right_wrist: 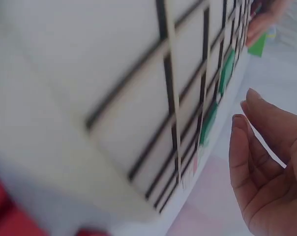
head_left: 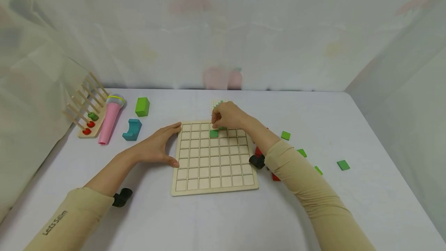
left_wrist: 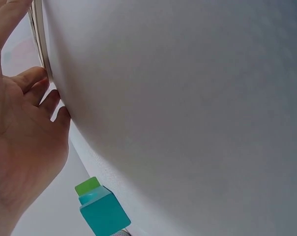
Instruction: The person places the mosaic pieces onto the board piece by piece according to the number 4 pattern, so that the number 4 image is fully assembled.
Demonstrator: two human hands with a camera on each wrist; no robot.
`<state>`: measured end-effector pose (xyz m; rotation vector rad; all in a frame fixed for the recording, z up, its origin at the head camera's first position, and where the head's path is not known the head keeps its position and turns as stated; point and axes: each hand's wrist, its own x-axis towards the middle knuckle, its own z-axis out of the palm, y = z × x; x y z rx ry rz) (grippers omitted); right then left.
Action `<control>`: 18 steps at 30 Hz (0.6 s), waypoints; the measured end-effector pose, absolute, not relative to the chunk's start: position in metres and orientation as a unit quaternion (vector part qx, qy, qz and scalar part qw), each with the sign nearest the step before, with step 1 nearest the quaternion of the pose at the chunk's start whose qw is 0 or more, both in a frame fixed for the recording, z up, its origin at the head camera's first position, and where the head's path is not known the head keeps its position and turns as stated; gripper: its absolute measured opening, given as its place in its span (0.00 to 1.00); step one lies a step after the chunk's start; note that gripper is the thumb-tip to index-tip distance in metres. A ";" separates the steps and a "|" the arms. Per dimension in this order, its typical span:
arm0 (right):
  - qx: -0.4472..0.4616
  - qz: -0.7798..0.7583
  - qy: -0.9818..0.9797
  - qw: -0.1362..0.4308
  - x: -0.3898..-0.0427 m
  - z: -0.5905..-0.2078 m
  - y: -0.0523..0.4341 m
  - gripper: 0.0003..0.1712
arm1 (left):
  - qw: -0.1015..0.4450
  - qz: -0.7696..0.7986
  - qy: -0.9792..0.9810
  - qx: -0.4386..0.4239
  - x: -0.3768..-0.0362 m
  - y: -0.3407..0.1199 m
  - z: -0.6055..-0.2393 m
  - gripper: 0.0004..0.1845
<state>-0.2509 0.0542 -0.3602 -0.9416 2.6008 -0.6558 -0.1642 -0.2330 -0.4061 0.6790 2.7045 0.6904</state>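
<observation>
A wooden grid board (head_left: 214,165) lies flat on the white table. My left hand (head_left: 174,145) rests against the board's left edge with straight, spread fingers; in the left wrist view the fingers (left_wrist: 33,78) touch the board's rim (left_wrist: 39,34). My right hand (head_left: 217,124) hovers over the far rows with loosely curled fingers and nothing visible in them. Just under its fingertips, two green tiles (head_left: 214,133) (head_left: 223,128) sit in cells. In the right wrist view both green tiles (right_wrist: 226,71) (right_wrist: 208,123) lie beside the relaxed right hand (right_wrist: 256,142).
Loose green tiles (head_left: 285,135) (head_left: 343,164) and red tiles (head_left: 258,151) lie to the right of the board. A pattern card (head_left: 216,104) sits behind it. At the left are a pink toy microphone (head_left: 110,121), a green block (head_left: 142,106), a teal block (head_left: 132,129) and a peg rack (head_left: 85,111).
</observation>
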 end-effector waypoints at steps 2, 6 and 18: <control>-0.320 -0.238 0.906 0.143 -0.254 -0.358 0.061 0.05 | 0.133 0.236 0.934 0.235 -0.164 -0.233 -0.406 0.69; -0.300 -0.257 0.909 0.135 -0.260 -0.354 0.080 0.04 | 0.131 0.233 0.934 0.235 -0.164 -0.233 -0.406 0.69; -0.238 -0.273 0.921 0.143 -0.272 -0.355 0.147 0.11 | 0.123 0.231 0.936 0.234 -0.164 -0.231 -0.406 0.67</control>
